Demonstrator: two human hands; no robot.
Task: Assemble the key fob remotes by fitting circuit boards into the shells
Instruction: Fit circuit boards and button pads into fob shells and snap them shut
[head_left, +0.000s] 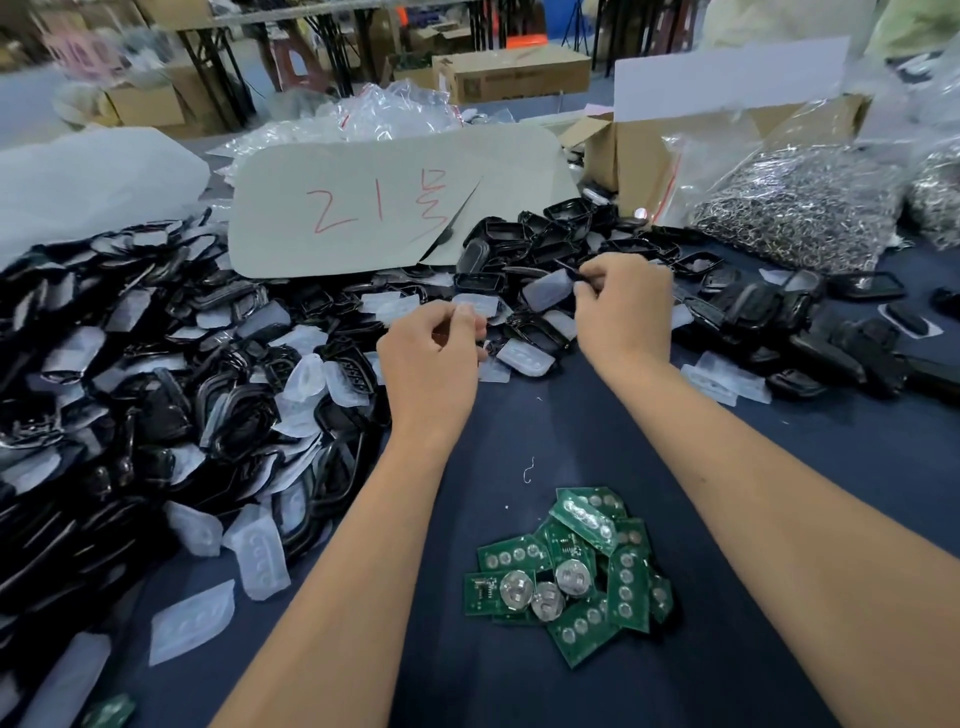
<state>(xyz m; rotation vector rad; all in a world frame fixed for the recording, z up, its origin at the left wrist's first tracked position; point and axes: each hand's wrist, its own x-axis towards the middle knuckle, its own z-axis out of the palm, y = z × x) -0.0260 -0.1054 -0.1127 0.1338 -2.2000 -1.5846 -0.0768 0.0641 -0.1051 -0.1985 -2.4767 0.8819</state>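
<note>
Along the left side of the frame a deep heap of black shells (156, 374) lies on the dark blue table (519, 426), mixed with translucent button pads (260, 558) that spill toward the lower left. At upper centre a grey card (363, 208) marked in red leans over the back of the heap.

Just left of centre, the left hand (431, 353) hovers over the edge of the heap with its fingers curled inward, thumb meeting the fingertips. It seems to pinch something small and pale, though what that is stays hidden behind the knuckles.

In the lower centre, between the two forearms, a small pile of green circuit boards (566, 571) rests on the table, several with round silver battery clips facing up.

Right of centre, the right hand (623, 306) is curled tight, thumb and forefinger pinching a thin black piece (569, 270) that sticks out toward the upper left, just above the shells.

Further right, more black shells trail along the table. In the upper right sits a clear bag of metal rings (795, 208) beside an open cardboard box (634, 156).
</note>
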